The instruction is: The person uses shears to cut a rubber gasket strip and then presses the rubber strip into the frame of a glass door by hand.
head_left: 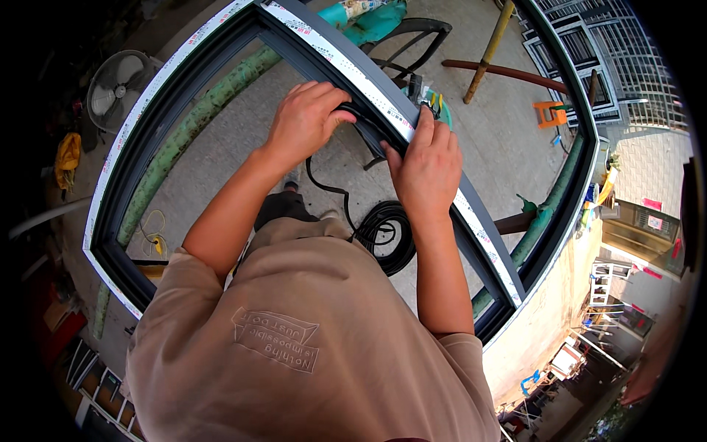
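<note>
A large dark grey window frame (379,88) with white printed protective film on its faces surrounds me. My left hand (309,118) is closed at the inner edge of its middle bar, thumb and fingers pinching a black rubber strip (324,183). That strip hangs from the bar and runs down to a black coil (387,237) on the floor by my legs. Farther right along the same bar, my right hand (428,173) grips it, fingers over the filmed face and thumb at the inner edge. The fingertips of this hand are partly hidden.
Green pipes (177,140) pass beneath the frame. A standing fan (118,91) is at the far left. Beyond the bar are a teal bucket (445,113) with tools, an orange stool (549,114) and a yellow pole (490,51). Metal grilles (641,59) lean at the far right.
</note>
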